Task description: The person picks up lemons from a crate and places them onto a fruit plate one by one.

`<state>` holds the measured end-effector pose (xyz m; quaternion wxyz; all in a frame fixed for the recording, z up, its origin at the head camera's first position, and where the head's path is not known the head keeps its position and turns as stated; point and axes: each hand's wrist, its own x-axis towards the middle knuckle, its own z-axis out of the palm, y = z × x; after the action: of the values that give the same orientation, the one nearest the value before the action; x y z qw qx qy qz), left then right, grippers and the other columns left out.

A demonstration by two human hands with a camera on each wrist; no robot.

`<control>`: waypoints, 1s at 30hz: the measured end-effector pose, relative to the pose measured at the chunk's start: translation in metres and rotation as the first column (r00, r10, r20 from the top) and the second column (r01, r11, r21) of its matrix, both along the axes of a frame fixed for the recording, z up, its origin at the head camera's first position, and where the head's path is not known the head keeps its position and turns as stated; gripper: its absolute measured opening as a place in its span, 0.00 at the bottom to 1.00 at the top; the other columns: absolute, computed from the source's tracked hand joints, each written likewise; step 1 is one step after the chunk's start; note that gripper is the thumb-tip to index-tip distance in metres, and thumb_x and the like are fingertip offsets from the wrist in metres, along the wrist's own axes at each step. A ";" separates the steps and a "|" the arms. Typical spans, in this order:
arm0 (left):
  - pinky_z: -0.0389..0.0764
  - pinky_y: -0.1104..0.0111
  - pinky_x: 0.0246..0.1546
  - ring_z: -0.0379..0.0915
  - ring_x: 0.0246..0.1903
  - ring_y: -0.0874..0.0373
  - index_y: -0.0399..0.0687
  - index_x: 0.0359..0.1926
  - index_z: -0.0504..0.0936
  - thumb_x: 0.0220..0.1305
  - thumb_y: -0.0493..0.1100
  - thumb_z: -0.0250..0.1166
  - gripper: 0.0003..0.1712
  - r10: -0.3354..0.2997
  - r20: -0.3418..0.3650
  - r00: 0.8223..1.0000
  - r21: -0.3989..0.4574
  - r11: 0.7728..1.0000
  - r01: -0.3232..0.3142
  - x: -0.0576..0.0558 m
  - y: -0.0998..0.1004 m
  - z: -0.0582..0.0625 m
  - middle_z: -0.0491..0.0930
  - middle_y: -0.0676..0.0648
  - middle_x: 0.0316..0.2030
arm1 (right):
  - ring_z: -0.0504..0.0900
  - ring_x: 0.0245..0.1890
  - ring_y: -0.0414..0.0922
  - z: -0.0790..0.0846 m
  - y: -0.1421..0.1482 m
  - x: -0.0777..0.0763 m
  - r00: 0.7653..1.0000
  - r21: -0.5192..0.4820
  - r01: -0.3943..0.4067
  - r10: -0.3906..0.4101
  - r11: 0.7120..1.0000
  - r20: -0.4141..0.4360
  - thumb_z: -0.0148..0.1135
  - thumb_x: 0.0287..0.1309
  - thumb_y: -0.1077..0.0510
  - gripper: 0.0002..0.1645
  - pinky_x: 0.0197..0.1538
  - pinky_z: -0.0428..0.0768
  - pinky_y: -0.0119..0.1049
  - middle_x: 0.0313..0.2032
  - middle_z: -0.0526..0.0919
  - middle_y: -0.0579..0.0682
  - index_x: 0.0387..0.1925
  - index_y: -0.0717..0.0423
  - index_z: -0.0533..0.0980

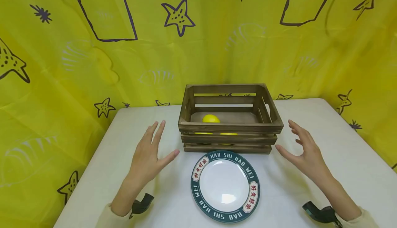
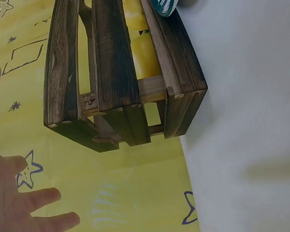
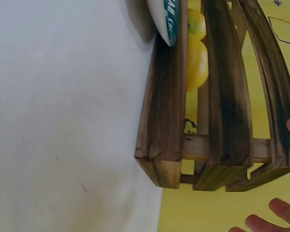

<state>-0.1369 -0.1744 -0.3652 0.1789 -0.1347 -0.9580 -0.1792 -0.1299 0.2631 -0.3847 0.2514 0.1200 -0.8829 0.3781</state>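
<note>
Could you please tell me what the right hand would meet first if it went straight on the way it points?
The right hand would probably first meet the near right end of the brown slatted wooden crate, though its height is unclear, so it might pass above.

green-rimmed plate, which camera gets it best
The head view, showing the whole green-rimmed plate, lettering included. The left wrist and right wrist views each catch only part of it, cut off at the top edge.
</note>
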 end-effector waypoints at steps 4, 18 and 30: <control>0.66 0.37 0.60 0.55 0.69 0.37 0.57 0.77 0.48 0.57 0.62 0.66 0.54 -0.028 -0.033 0.999 0.056 0.998 0.030 -0.001 0.003 -0.001 0.55 0.39 0.72 | 0.67 0.57 0.25 -0.005 -0.005 -0.005 0.996 -0.100 -0.064 0.058 0.993 -0.060 0.71 0.43 0.77 0.53 0.51 0.67 0.10 0.62 0.70 0.48 0.71 0.53 0.62; 0.74 0.46 0.57 0.60 0.67 0.44 0.52 0.74 0.57 0.62 0.54 0.67 0.45 -0.144 -0.055 0.988 0.202 0.967 0.153 -0.014 0.016 0.010 0.58 0.43 0.70 | 0.76 0.49 0.28 -0.012 -0.015 -0.015 0.988 -0.275 -0.136 0.111 0.952 -0.104 0.63 0.44 0.85 0.44 0.44 0.76 0.16 0.60 0.69 0.32 0.65 0.67 0.66; 0.70 0.50 0.63 0.64 0.64 0.46 0.45 0.67 0.68 0.61 0.44 0.69 0.35 -0.246 -0.153 0.957 0.293 0.914 0.282 -0.024 0.025 0.018 0.66 0.42 0.64 | 0.77 0.47 0.26 -0.023 -0.017 -0.022 0.980 -0.266 -0.126 0.078 0.956 -0.183 0.65 0.39 0.87 0.45 0.43 0.77 0.16 0.59 0.73 0.41 0.64 0.69 0.67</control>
<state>-0.1610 -0.1495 -0.3470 0.2261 -0.2430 -0.8788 -0.3428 -0.1522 0.2458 -0.4078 0.3201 0.1613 -0.7893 0.4986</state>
